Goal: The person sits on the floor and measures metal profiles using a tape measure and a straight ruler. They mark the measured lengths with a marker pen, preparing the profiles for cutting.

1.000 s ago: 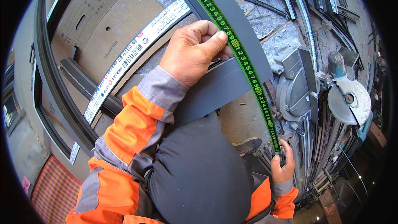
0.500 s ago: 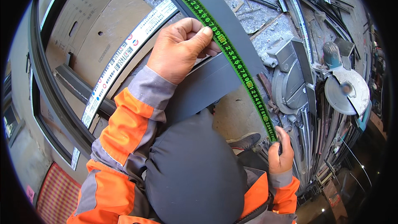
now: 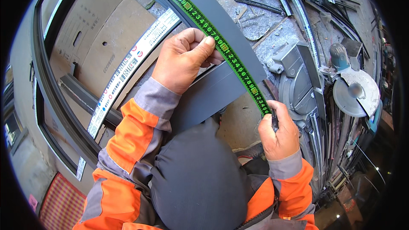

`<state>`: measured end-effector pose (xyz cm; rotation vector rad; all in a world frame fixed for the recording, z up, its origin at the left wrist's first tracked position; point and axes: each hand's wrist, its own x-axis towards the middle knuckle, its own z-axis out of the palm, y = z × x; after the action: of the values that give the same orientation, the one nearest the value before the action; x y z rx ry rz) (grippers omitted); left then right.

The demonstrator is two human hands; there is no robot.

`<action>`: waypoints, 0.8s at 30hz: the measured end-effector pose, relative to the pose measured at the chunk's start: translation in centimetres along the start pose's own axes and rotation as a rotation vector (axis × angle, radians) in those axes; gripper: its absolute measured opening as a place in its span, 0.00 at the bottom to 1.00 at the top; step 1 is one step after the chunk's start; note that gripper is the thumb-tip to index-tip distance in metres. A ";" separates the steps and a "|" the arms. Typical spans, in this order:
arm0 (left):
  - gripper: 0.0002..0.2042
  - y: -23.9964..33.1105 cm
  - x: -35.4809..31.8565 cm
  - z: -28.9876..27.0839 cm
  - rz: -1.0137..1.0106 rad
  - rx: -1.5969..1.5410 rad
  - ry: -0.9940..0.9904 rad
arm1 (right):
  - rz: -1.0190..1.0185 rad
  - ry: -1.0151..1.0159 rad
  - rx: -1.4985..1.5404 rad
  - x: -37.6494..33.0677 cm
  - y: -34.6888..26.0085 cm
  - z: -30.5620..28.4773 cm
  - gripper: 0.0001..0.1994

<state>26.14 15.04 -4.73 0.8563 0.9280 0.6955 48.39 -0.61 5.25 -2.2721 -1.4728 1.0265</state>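
A bright green tape measure [image 3: 238, 69] with black markings stretches diagonally over a flat dark grey panel [image 3: 232, 17]. My left hand [image 3: 183, 57] pinches the tape's edge between thumb and fingers, partway along the blade. My right hand [image 3: 279, 132] grips the tape at its lower right end, past the panel's edge; the dark case there is mostly hidden by my fingers. The tape's far end runs out of the top of the view along the panel.
Left of me stands a dark metal frame [image 3: 68, 117] with a white labelled strip [image 3: 128, 70] and cardboard [image 3: 100, 30] behind it. To the right sits a cutting saw with a round toothed blade [image 3: 347, 93], amid several metal profiles [image 3: 317, 153]. A checked red cloth [image 3: 61, 200] lies lower left.
My right hand has moved up and to the left, toward my left hand, and less tape shows between them. My left hand has shifted slightly downward, still pinching the tape.
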 end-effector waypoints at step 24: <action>0.12 -2.0 0.3 0.2 -0.010 -0.090 -0.017 | -0.176 0.100 -0.056 0.6 -0.4 0.5 0.14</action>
<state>26.77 14.23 -6.54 0.7764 0.8788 0.7157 47.94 0.01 4.86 -2.1505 -1.6440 0.8192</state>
